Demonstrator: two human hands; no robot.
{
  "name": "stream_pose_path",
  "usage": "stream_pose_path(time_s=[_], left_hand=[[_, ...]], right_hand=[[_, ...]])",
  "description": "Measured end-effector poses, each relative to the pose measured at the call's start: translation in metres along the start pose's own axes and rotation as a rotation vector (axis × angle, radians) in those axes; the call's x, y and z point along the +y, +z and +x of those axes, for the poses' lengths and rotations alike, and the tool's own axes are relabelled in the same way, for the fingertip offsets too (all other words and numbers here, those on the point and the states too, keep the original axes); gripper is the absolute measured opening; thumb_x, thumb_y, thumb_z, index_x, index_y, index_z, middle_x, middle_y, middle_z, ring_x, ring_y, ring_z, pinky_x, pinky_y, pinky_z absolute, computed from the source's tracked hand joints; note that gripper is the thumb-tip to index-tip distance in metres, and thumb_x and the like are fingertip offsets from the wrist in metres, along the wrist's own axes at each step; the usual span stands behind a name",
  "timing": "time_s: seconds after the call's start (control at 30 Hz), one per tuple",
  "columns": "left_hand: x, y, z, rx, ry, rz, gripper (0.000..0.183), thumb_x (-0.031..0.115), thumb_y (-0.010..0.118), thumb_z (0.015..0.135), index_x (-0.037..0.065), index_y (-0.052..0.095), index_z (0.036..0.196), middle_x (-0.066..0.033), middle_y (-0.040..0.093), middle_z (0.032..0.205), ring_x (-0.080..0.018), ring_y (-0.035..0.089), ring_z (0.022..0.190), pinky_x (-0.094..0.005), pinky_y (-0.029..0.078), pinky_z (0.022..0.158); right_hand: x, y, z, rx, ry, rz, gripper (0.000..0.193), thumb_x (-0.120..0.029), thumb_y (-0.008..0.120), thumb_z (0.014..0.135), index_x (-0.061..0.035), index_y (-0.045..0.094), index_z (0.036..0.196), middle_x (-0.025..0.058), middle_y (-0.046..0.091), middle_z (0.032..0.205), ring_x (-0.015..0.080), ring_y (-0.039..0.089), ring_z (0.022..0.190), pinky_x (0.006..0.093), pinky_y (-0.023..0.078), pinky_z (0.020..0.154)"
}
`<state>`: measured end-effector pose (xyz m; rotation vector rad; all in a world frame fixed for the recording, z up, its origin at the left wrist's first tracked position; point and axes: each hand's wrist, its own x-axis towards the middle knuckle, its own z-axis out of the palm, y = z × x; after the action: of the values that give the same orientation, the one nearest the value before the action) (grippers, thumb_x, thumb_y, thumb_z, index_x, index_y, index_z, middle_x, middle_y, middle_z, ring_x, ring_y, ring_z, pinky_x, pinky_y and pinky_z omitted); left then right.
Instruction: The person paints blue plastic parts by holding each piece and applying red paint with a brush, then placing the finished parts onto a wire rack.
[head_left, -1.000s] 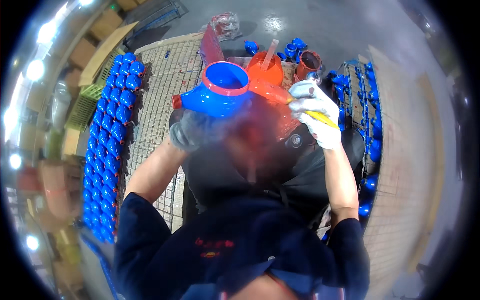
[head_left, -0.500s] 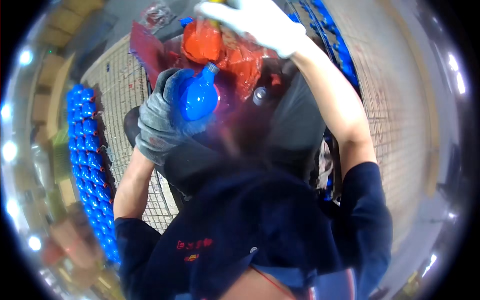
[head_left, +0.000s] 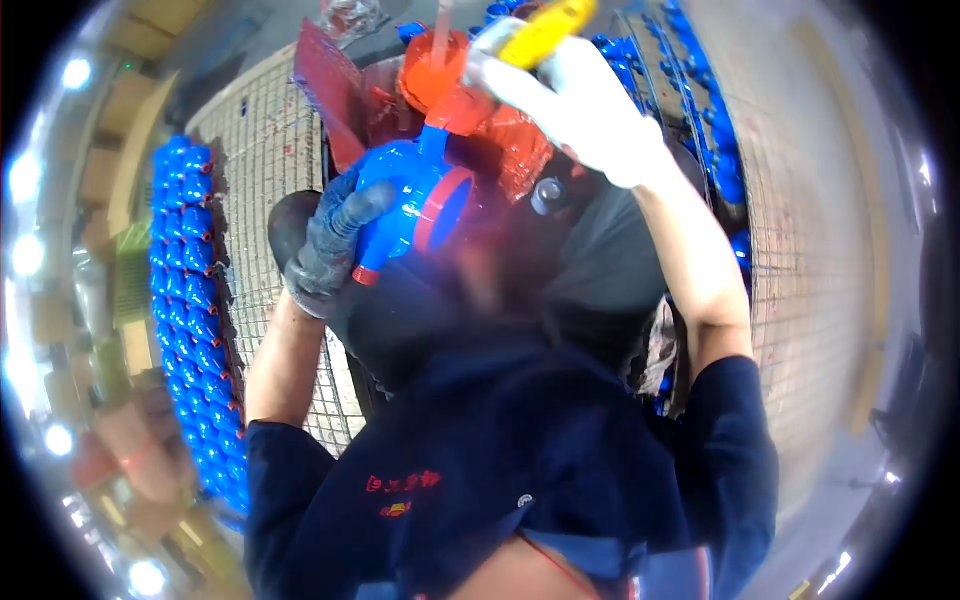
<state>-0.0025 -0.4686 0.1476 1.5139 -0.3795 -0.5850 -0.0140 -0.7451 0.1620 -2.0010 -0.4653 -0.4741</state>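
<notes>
Room right of blue vessel (head_left: 406,172), red board (head_left: 328,90), orange bowl (head_left: 418,82) blocking beyond

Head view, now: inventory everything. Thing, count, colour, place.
hollow part: 1, blue with red rim, over lap
yellow handle: 1, yellow, top centre-right
bowl: 1, orange-red, beyond hollow part
stick: 1, pale, upright at bowl
board: 1, dark red, left of bowl
crumpled plastic: 1, clear, far end
similar parts: many, blue, both sides
mesh benches: 2, beige, left and right
boxes: several, brown, blurred, far left
lights: several, white, left edge
shirt: 1, dark blue, bottom
left hand: 1, grey glove, gripping hollow part
right hand: 1, white glove, holding yellow handle
</notes>
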Motion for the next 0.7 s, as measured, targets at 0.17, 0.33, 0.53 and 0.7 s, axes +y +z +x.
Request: stream_pose_path(time_s=[0.17, 0.33, 0.53, 0.7], left_hand=[[-0.037, 0.0, 0.01, 0.092, -0.098, -1.035, 0.071, 0.047, 0.058, 0.1, -0.007, 0.043, 0.144, -0.0255, 0.055, 0.139, -0.0286, 0.067, 0.095, -0.0412, 0.058, 0.084], [-0.069, 0.019, 0.039, -0.651, -0.143, -1.797, 0.068, 0.043, 0.063, 0.097, 0.002, 0.04, 0.146, -0.0163, 0.052, 0.122, -0.0204, 0.055, 0.072, -0.0414, 0.054, 0.072], [-0.055, -0.001, 0.07, -0.632, -0.189, -2.023, 0.058, 0.034, 0.068, 0.095, 0.003, 0.044, 0.137, -0.0073, 0.051, 0.097, -0.0144, 0.051, 0.071, -0.026, 0.044, 0.056], [-0.044, -0.019, 0.07, -0.292, -0.1, -1.977, 0.063, 0.035, 0.069, 0.094, -0.002, 0.042, 0.138, -0.0192, 0.052, 0.114, -0.0212, 0.057, 0.089, -0.0272, 0.051, 0.066]], right_hand=[[0.029, 0.027, -0.025, 0.222, 0.22, 0.71, 0.014, -0.005, 0.066, 0.097, -0.0033, 0.066, 0.111, 0.0056, 0.069, 0.105, 0.0135, 0.066, 0.096, 0.0288, 0.054, 0.089], [0.093, 0.087, -0.042, 0.357, 0.159, 0.848, 0.014, 0.004, 0.064, 0.094, -0.0014, 0.067, 0.107, 0.0072, 0.069, 0.105, 0.017, 0.067, 0.093, 0.0302, 0.054, 0.088], [0.112, 0.081, -0.034, 0.496, 0.243, 0.728, 0.017, -0.004, 0.064, 0.098, -0.0008, 0.067, 0.115, 0.0109, 0.073, 0.102, 0.0161, 0.069, 0.087, 0.0309, 0.055, 0.087], [0.123, 0.041, -0.033, 0.552, 0.068, 0.746, 0.017, -0.002, 0.064, 0.098, 0.0, 0.067, 0.115, 0.012, 0.069, 0.11, 0.021, 0.07, 0.091, 0.0343, 0.056, 0.087]])
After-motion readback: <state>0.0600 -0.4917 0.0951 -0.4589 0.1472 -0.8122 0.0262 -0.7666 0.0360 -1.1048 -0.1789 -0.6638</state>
